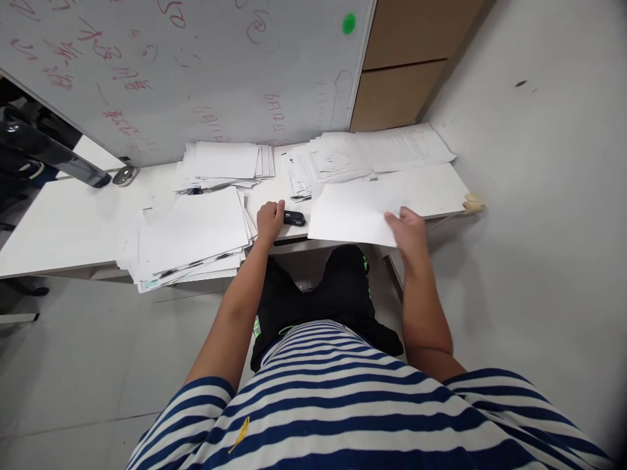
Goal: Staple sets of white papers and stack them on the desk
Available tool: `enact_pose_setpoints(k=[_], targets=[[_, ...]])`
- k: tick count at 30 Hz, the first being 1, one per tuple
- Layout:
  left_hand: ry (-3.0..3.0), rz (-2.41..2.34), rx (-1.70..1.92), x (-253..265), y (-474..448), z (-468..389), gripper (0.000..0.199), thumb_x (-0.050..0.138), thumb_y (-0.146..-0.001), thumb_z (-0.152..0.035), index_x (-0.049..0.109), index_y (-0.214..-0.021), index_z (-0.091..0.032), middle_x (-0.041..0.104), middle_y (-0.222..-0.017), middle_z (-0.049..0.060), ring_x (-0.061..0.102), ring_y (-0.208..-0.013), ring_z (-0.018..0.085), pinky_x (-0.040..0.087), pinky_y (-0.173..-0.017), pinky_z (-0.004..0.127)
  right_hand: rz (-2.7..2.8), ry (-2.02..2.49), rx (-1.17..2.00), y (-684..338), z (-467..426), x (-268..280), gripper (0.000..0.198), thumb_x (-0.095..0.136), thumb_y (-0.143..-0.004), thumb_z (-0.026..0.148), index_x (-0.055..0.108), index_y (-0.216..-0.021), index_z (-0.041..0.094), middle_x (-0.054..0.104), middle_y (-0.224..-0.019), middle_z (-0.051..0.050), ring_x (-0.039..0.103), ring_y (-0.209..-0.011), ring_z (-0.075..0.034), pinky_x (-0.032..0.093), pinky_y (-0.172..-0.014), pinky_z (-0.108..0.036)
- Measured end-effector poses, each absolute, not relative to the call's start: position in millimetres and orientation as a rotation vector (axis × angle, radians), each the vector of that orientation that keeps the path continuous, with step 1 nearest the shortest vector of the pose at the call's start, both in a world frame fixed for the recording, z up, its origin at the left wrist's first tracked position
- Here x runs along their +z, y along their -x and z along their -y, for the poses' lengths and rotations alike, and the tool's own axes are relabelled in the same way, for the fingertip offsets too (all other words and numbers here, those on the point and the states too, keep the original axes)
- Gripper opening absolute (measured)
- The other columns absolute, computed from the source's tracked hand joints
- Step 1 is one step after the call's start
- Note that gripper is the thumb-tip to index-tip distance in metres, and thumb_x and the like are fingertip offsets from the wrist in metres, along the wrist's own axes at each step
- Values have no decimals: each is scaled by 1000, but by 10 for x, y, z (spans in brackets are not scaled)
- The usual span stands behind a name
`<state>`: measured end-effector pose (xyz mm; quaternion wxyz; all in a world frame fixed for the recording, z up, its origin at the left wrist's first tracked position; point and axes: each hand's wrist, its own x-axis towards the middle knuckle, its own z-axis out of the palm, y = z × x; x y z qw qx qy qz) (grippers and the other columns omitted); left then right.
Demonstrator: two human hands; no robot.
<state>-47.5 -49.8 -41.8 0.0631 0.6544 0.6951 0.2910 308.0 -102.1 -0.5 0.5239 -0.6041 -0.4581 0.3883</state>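
Note:
My left hand [270, 220] is closed around one end of a black stapler [294, 219] lying on the white desk near its front edge. Between thumb and fingers, my right hand [407, 230] pinches the edge of white paper [350, 212]; how many sheets it is I cannot tell. The paper's left edge lies just right of the stapler, apart from it. To the left of my left hand rests a stack of white papers [196, 228], its sheets uneven and overhanging the desk's front edge.
Another paper stack [228, 161] sits at the back, with printed sheets [337, 156] to its right. A whiteboard [220, 65] with red writing rises behind the desk [73, 228]. A dark bottle [49, 147] and a small round object [124, 175] are at the left. A wall [529, 196] bounds the right side.

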Motion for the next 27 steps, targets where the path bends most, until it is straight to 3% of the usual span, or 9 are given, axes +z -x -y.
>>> enact_pose_setpoints(k=[3, 8, 20, 27], targets=[[-1997, -2107, 875, -411, 468, 498, 54, 20, -103, -54, 49, -68, -25, 63, -82, 9, 60, -89, 22, 41, -78, 37, 1032, 1410, 848, -3213, 1123, 48, 19, 71, -77, 44, 65, -80, 26, 68, -75, 1, 63, -66, -18, 54, -63, -32], [-1992, -2083, 911, -416, 470, 514, 51, 22, -104, -52, 41, -65, -24, 58, -77, 7, 57, -85, 22, 36, -75, 36, 899, 1415, 961, -3227, 1314, -95, 25, 77, -69, 42, 72, -86, 24, 74, -86, -4, 69, -74, -23, 59, -74, -42], [-1982, -2071, 918, -418, 468, 521, 51, 22, -104, -51, 41, -66, -24, 58, -78, 7, 56, -85, 22, 36, -75, 37, 852, 1437, 979, -3138, 1389, -206, 32, 77, -69, 45, 74, -91, 22, 77, -85, -4, 71, -74, -22, 60, -73, -38], [-1982, -2102, 902, -422, 451, 519, 52, 22, -104, -52, 49, -68, -25, 59, -79, 8, 57, -88, 23, 40, -79, 37, 891, 1381, 1028, -2920, 1301, -186, 33, 75, -70, 47, 71, -92, 23, 77, -90, -4, 73, -79, -23, 60, -76, -39]])
